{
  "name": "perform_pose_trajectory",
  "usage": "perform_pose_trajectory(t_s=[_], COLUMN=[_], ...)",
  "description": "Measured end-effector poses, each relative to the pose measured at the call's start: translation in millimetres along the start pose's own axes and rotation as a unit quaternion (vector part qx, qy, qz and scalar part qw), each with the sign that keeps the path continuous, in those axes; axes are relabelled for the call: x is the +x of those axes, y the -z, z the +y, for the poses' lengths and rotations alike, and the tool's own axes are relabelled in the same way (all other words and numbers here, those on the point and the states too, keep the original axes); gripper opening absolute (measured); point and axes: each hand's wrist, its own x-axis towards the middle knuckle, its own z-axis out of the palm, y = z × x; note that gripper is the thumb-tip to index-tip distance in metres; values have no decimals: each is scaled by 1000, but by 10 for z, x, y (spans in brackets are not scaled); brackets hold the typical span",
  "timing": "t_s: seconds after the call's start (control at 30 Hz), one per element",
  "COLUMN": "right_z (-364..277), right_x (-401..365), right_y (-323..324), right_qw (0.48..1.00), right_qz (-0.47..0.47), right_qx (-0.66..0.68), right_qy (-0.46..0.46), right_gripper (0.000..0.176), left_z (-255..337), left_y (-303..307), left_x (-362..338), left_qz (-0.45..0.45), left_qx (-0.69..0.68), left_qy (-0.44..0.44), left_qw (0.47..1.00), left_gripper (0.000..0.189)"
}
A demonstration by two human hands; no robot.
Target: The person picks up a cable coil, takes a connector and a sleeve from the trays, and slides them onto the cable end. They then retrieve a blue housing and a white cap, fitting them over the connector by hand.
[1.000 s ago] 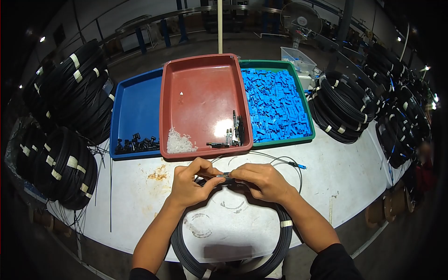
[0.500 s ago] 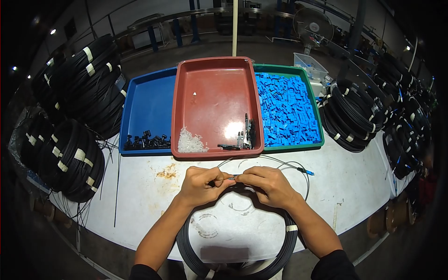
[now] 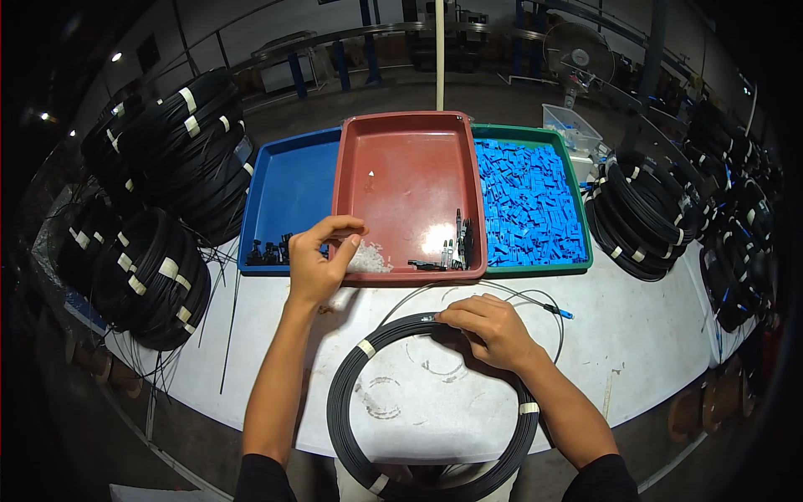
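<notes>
My left hand (image 3: 319, 261) is over the front left of the red tray (image 3: 410, 125), thumb and index finger slightly apart with nothing visible between them. It hovers beside a heap of small whitish translucent pieces (image 3: 368, 258). My right hand (image 3: 487, 328) pinches a thin black cable's end, where a small pale, shiny fitting (image 3: 428, 318) shows at the fingertips. That hand rests at the far side of a coil of black cable (image 3: 341, 402), which is bound with white tape. A loose cable loop runs right to a blue-tipped connector (image 3: 565, 314).
A blue tray (image 3: 288, 159) with black parts is on the left. At right, the green tray (image 3: 577, 209) holds many blue connector pieces (image 3: 531, 205). Black parts (image 3: 462, 243) lie in the red tray's right corner. Stacked cable coils (image 3: 188, 151) flank both sides of the white table (image 3: 619, 351).
My left hand has left the cable end and moved up and left to the red tray. My right hand stays at the coil, still pinching. The whole view has shifted slightly.
</notes>
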Motion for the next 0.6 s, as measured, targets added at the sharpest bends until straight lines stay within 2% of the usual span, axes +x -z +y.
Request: perform_pose_trajectory(t_s=[0.03, 0.13, 0.17, 0.23, 0.27, 0.47, 0.6], right_z=[1, 1, -3, 10, 15, 9, 16], right_x=[-1, 0, -5, 13, 14, 12, 28], right_y=[-3, -11, -6, 9, 9, 24, 22], right_qw=[1000, 1000, 1000, 1000, 1000, 1000, 1000], right_qz=[1, 5, 1, -2, 3, 5, -3], right_qx=[1, 5, 8, 10, 12, 11, 11], right_qy=[1, -1, -6, -12, -9, -16, -21], right_gripper=[34, 34, 35, 36, 38, 39, 37], left_z=[-18, -134, -206, -347, -390, -528, -683], left_y=[-6, -72, -100, -162, -204, -360, -368], left_x=[50, 154, 195, 280, 287, 476, 497], left_qz=[0, -141, -140, -241, -265, -367, -376], left_qx=[1, 173, 173, 288, 315, 339, 317], left_qy=[0, -17, -18, -117, -111, -142, -161], left_qw=[1000, 975, 975, 919, 905, 855, 856], left_gripper=[19, 14, 14, 20, 21, 16, 17])
